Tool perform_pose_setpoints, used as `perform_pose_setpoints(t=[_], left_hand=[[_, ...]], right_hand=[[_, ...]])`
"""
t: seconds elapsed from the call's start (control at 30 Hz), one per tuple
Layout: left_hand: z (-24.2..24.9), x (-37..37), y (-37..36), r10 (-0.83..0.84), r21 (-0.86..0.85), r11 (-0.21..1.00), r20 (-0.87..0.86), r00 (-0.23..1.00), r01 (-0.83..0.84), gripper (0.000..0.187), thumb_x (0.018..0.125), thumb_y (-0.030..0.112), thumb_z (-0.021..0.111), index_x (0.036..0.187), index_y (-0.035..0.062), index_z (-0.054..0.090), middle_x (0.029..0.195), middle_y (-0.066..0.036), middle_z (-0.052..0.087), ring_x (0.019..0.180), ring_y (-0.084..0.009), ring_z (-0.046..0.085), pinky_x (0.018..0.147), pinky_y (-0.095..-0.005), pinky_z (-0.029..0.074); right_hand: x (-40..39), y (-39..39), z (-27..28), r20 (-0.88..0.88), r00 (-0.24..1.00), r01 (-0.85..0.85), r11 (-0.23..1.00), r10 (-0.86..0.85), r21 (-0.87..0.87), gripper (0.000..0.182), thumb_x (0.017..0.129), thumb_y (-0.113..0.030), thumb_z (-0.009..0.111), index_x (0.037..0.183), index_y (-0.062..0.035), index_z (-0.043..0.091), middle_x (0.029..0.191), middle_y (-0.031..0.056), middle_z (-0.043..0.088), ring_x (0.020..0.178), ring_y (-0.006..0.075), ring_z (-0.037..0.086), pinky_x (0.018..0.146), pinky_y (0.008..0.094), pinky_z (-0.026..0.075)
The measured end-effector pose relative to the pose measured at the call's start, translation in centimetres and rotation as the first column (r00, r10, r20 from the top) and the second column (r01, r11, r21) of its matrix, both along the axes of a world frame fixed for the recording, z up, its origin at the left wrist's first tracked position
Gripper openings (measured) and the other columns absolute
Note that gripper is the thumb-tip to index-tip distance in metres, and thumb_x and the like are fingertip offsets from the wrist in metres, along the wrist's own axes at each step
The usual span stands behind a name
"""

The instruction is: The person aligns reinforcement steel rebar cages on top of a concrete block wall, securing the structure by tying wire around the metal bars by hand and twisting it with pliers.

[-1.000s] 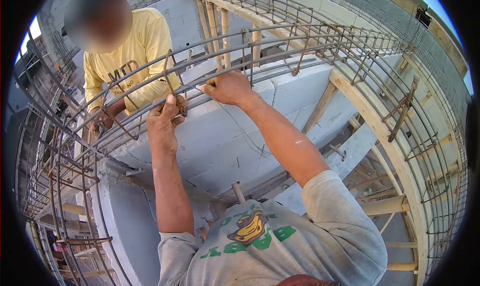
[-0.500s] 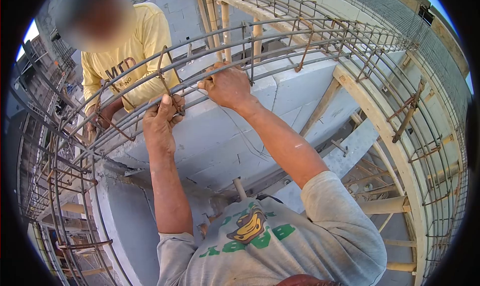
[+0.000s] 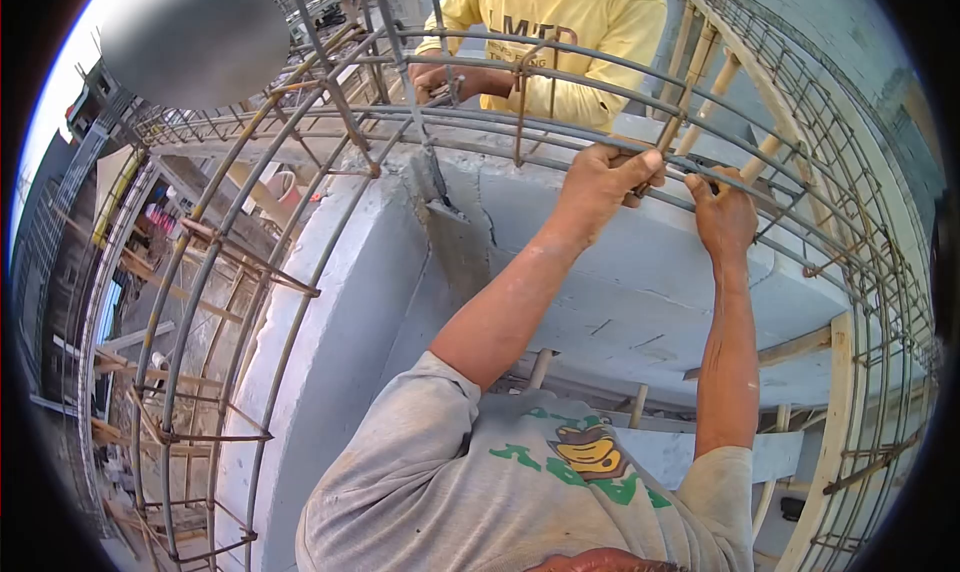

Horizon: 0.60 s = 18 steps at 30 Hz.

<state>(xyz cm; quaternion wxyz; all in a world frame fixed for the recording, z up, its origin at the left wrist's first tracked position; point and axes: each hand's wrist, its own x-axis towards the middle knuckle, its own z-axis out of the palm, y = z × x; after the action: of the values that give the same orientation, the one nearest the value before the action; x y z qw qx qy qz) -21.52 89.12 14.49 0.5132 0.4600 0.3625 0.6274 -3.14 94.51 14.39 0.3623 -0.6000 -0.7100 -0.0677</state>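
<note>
My left hand [image 3: 603,190] is closed at a rusty stirrup [image 3: 684,107], where it crosses the long steel rebars [image 3: 590,77]. Its thumb presses against the stirrup's lower part, and the other fingers curl behind. Just to the right, my right hand [image 3: 727,215] has its fingers wrapped over a lower rebar of the same cage. Any tie wire between the hands is too small to make out. The cage runs above a wall of pale blocks [image 3: 610,272]. Another stirrup [image 3: 521,102] stands left of my hands.
Across the cage, a person in a yellow shirt [image 3: 570,12] has their hands [image 3: 462,80] near the bars. An upright rebar cage [image 3: 205,262] stands at left beside the block corner. Wooden poles [image 3: 712,87] rise behind; a timber formwork edge [image 3: 835,422] lies at right.
The view has swung left, so my hands and the co-worker appear further right. My right hand has moved from above the bars to a lower grip beside my left hand, which stays at the stirrup.
</note>
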Motion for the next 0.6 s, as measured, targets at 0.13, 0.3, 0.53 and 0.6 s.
perform_pose_setpoints(t=[0.13,0.3,0.53,0.6], left_hand=[[-0.2,-0.1,0.3,-0.027,0.040,0.999,0.011,1.000,0.027,0.041,0.086,0.042,0.070,0.099,0.0031,0.068,0.084,-0.004,0.069,0.075,-0.0108,0.060,0.062,-0.0258,0.047],[-0.2,-0.1,0.1,-0.023,0.049,0.999,0.032,0.999,0.021,0.038,0.087,0.039,0.070,0.098,0.0022,0.068,0.081,-0.004,0.068,0.070,-0.0097,0.058,0.060,-0.0253,0.046],[-0.2,-0.1,0.2,-0.025,0.070,0.997,0.056,0.998,0.021,0.037,0.085,0.038,0.072,0.095,0.0028,0.067,0.079,-0.003,0.066,0.068,-0.0095,0.056,0.057,-0.0247,0.045],[-0.2,-0.1,0.1,-0.029,0.072,0.997,0.056,0.998,0.025,0.037,0.085,0.039,0.072,0.094,0.0029,0.067,0.079,-0.003,0.066,0.068,-0.0094,0.057,0.057,-0.0249,0.046]], right_hand=[[0.5,0.0,0.0,0.031,0.999,-0.028,1.000,0.028,-0.003,0.033,0.084,-0.040,0.068,0.094,-0.0087,0.067,0.099,0.0094,0.063,0.100,0.0332,0.059,0.082,0.0453,0.047],[0.4,-0.1,0.3,0.052,0.998,-0.028,0.997,0.032,-0.065,0.030,0.086,-0.037,0.065,0.092,-0.0081,0.066,0.096,0.0096,0.062,0.098,0.0340,0.059,0.080,0.0454,0.047],[1.0,0.8,-0.5,0.007,0.999,-0.040,0.997,0.040,0.059,0.037,0.085,-0.044,0.066,0.099,-0.0096,0.065,0.098,0.0150,0.067,0.094,0.0374,0.062,0.079,0.0469,0.048],[1.0,0.6,-0.6,0.024,0.999,-0.028,0.997,0.027,0.070,0.037,0.085,-0.044,0.066,0.099,-0.0098,0.066,0.097,0.0146,0.067,0.094,0.0373,0.062,0.079,0.0468,0.048]])
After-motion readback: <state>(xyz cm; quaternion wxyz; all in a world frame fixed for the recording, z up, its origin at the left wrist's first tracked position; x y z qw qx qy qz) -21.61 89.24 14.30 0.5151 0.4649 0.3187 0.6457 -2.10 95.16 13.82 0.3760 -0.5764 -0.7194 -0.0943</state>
